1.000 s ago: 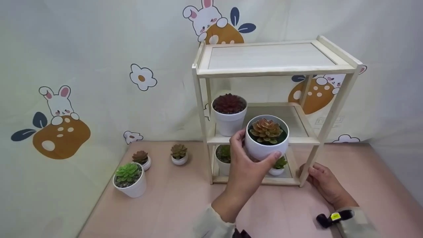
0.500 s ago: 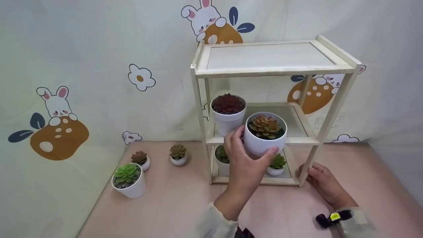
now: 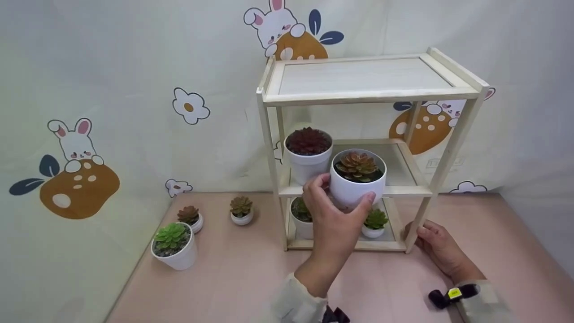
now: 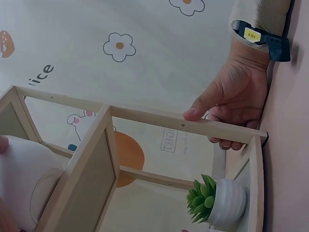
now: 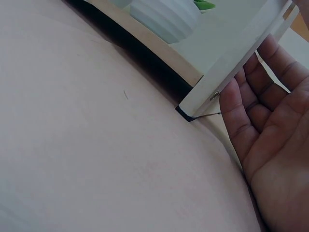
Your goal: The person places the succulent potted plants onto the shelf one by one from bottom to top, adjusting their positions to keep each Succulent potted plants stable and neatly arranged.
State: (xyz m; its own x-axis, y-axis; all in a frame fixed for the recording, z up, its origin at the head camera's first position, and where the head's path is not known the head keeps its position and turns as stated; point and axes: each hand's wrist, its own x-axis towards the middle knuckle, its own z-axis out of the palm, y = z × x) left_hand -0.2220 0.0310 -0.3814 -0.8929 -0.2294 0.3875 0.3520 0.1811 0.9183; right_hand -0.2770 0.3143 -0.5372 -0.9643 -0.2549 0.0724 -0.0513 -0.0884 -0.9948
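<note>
My left hand grips a round white pot holding a reddish-green succulent, thumb on the near side and fingers round its left. The pot overlaps the front rail of the wooden rack's middle shelf in the head view. Just left of it, a taller white pot with a dark red succulent stands on that shelf. Low on the rack's front right leg, my right hand holds on, its thumb on one side and fingers curled round the other.
On the bottom shelf stand a small ribbed pot with a green succulent and another potted plant, partly behind my left hand. A bright green succulent and two small brownish ones stand on the pink table at left.
My left hand has moved the white pot slightly up and left, farther toward the middle shelf. The right hand has stayed at the rack's leg.
</note>
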